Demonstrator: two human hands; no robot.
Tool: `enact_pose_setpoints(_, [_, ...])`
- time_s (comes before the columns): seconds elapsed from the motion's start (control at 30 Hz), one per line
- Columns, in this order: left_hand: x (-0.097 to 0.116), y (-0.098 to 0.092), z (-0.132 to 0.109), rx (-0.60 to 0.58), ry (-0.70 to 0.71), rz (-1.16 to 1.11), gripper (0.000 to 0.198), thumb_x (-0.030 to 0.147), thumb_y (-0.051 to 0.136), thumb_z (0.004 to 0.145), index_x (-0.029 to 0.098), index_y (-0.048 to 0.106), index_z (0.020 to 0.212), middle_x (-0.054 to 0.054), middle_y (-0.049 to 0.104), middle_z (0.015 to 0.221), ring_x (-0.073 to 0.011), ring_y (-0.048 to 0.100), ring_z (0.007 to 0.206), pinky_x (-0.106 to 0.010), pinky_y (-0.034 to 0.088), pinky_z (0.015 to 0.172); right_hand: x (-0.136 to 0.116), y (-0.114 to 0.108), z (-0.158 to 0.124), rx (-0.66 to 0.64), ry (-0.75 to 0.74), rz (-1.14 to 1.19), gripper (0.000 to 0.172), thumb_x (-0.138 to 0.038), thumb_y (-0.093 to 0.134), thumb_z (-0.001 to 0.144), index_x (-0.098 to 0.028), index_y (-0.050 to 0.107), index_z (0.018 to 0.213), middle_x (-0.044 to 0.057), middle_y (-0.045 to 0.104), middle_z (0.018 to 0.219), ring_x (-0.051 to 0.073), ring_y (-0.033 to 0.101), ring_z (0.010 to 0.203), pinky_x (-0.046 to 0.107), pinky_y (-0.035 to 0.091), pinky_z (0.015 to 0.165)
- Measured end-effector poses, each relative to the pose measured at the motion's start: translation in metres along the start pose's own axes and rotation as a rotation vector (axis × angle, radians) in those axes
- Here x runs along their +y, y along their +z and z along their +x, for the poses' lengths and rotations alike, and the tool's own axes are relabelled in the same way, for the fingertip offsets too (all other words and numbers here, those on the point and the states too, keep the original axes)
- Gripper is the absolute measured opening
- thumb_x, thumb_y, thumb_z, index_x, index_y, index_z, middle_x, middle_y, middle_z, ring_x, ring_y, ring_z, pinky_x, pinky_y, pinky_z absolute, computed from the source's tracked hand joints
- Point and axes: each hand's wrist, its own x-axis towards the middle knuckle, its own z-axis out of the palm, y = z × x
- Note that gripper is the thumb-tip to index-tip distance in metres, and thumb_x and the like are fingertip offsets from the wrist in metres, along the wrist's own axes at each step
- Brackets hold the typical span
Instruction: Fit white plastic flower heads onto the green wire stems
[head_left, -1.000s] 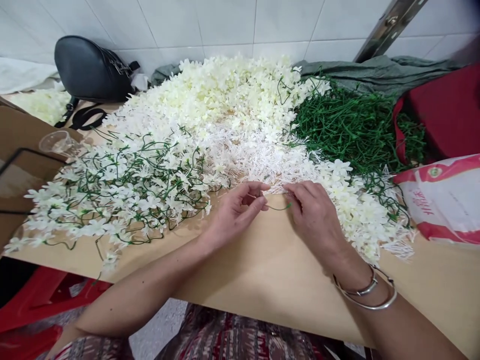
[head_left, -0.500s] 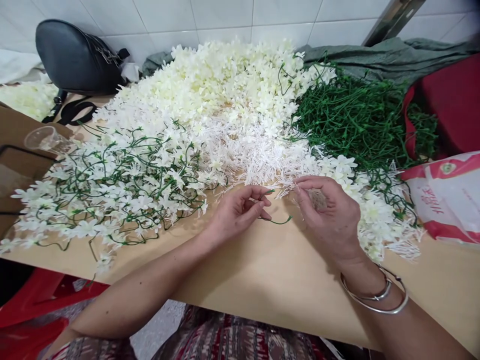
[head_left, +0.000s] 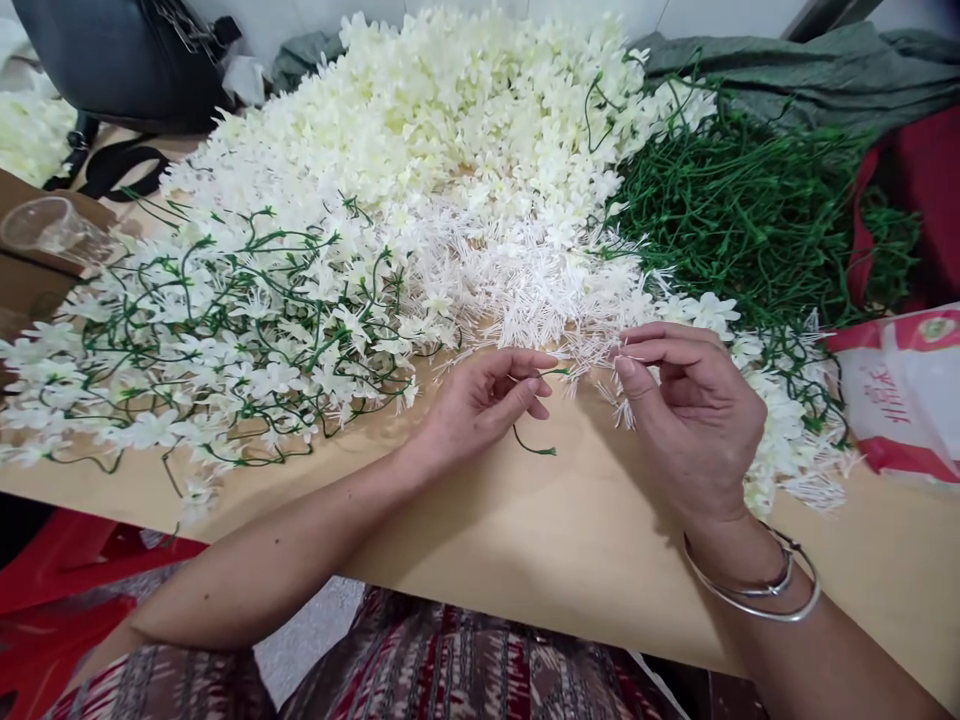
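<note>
Between thumb and fingers, my left hand (head_left: 499,400) pinches a thin green plastic flower stem (head_left: 536,450); one tip points right past the fingertips and the other end curls below the hand. My right hand (head_left: 686,410) is closed in a pinch at thumb and forefinger on a small white stamen piece (head_left: 626,357), partly hidden by the fingers. The hands are apart, low over the table. Just beyond them lies a heap of white stamens (head_left: 525,290), with a few loose ones near my right fingers.
White petals (head_left: 465,110) are piled at the back. Flowers on green stems (head_left: 262,340) cover the left. Green stems (head_left: 735,210) are heaped at right, by a red-and-white bag (head_left: 900,390). A black bag (head_left: 120,60) and a clear plastic cup (head_left: 56,230) stand at left.
My right hand has moved right, away from the left hand, and now shows the white stamen at its fingertips. My left hand keeps the stem. The view has tilted down.
</note>
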Motion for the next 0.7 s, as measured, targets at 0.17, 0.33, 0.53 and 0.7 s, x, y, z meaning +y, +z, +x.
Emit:
enact_pose_setpoints(0.17, [0.002, 0.0, 0.001, 0.048, -0.024, -0.064, 0.025, 0.035, 0.071, 0.098, 0.016, 0.074, 0.114, -0.007, 0.08, 0.1, -0.0144, 0.08, 0.083, -0.025, 0.063, 0.079, -0.009, 0.003, -0.004, -0.071, 0.12, 0.144, 0.01, -0.022, 0.081, 0.092, -0.028, 0.074, 0.094, 0.004, 0.078, 0.093, 0.021, 0.076, 0.087, 0.039, 0.066, 0.078])
enact_pose_setpoints(0.33, [0.002, 0.005, 0.002, 0.054, -0.03, -0.097, 0.03, 0.044, 0.08, 0.092, 0.017, 0.074, 0.103, -0.005, 0.079, 0.094, -0.0134, 0.079, 0.078, -0.021, 0.06, 0.07, -0.018, 0.009, -0.009, -0.179, 0.242, 0.289, 0.011, -0.017, 0.079, 0.093, -0.027, 0.074, 0.092, 0.003, 0.082, 0.097, 0.02, 0.08, 0.094, 0.038, 0.067, 0.086])
enact_pose_setpoints(0.53, [0.001, 0.004, 0.003, 0.041, -0.025, -0.082, 0.03, 0.045, 0.081, 0.09, 0.017, 0.07, 0.096, -0.001, 0.074, 0.089, -0.0087, 0.072, 0.066, -0.019, 0.055, 0.061, -0.02, 0.012, -0.009, -0.163, 0.297, 0.321, 0.013, -0.018, 0.084, 0.088, -0.026, 0.075, 0.093, 0.001, 0.082, 0.093, 0.018, 0.079, 0.09, 0.034, 0.067, 0.084])
enact_pose_setpoints(0.7, [0.002, 0.002, 0.001, 0.03, -0.002, -0.037, 0.021, 0.038, 0.075, 0.094, 0.017, 0.069, 0.096, -0.001, 0.072, 0.087, -0.0079, 0.07, 0.065, -0.019, 0.054, 0.061, -0.01, 0.006, -0.009, -0.058, 0.33, 0.227, 0.017, -0.023, 0.087, 0.087, -0.028, 0.078, 0.1, 0.001, 0.079, 0.091, 0.017, 0.074, 0.079, 0.034, 0.063, 0.074])
